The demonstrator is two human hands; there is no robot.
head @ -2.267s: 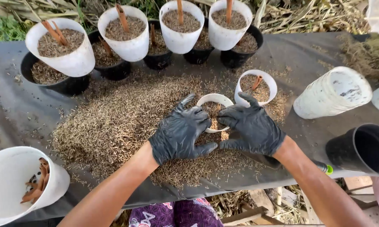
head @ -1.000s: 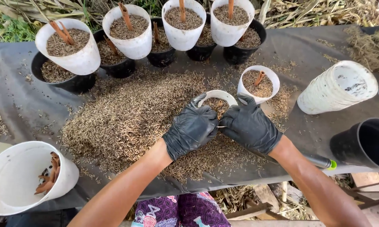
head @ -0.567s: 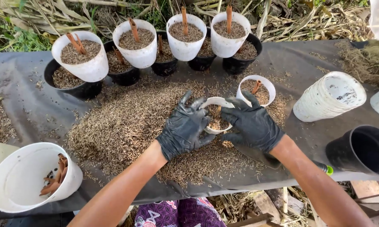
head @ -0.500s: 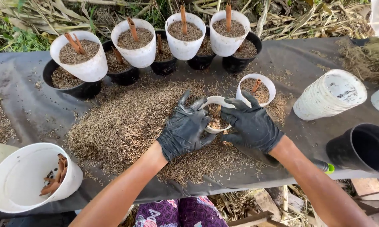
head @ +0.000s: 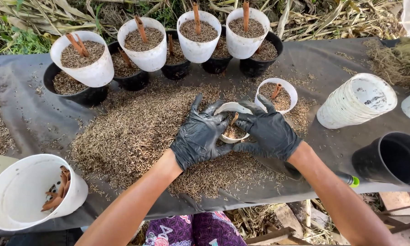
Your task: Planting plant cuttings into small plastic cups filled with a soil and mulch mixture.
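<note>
— What do the hands have?
— The left hand [head: 200, 136] and right hand [head: 268, 132], both black-gloved, grip a small white cup [head: 232, 123] between them, half full of husks with a brown stick [head: 234, 119] in it, tilted over the husk pile [head: 136, 132] on the counter [head: 18, 105].
— Changed?
— Hardly; the cup has stayed between the palms.
— Beyond the cup?
— Another filled cup [head: 276, 94] just behind; a stack of empty cups [head: 356, 101] farther right.

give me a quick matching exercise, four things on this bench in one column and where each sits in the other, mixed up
Things:
1. small white cup with a stick
2. white bucket of brown sticks
3. stack of white cups
4. empty black pot

Places:
a. lying on its side, right of the husk pile
b. near left corner
c. between the left hand and right hand
d. near right edge

Pairs: 1-c, 2-b, 3-a, 4-d
</note>
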